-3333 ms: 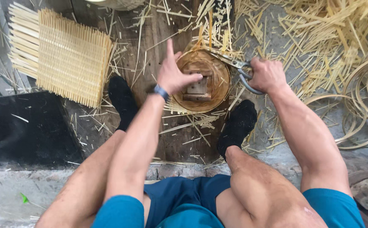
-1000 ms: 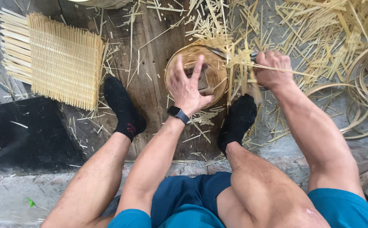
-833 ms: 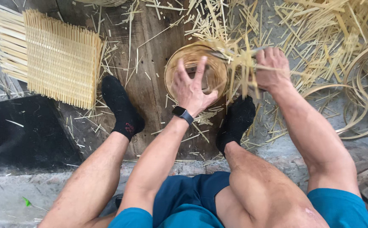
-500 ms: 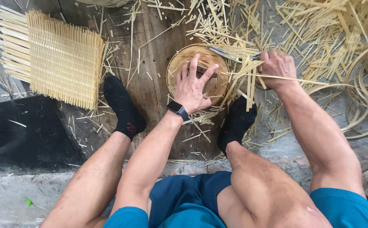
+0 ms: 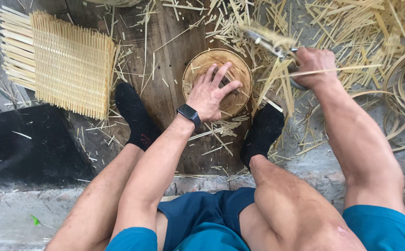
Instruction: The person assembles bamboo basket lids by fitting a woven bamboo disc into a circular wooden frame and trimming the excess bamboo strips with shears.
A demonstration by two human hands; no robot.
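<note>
We press our left hand (image 5: 210,94), fingers spread, on the round woven bamboo basket base (image 5: 217,81) at centre frame while our right hand (image 5: 315,66) clenches metal shears (image 5: 277,49), trimming apparently under way.

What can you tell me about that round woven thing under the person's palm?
The round woven basket is a shallow disc of tan, bamboo-like strips with a thin hooped rim. It lies flat on dark wooden planks, between the two black-socked feet and amid loose cut slivers. The left hand presses down on its middle, fingers spread, partly covering a small dark block at the centre. The right hand is off to the side, not touching it.
</note>
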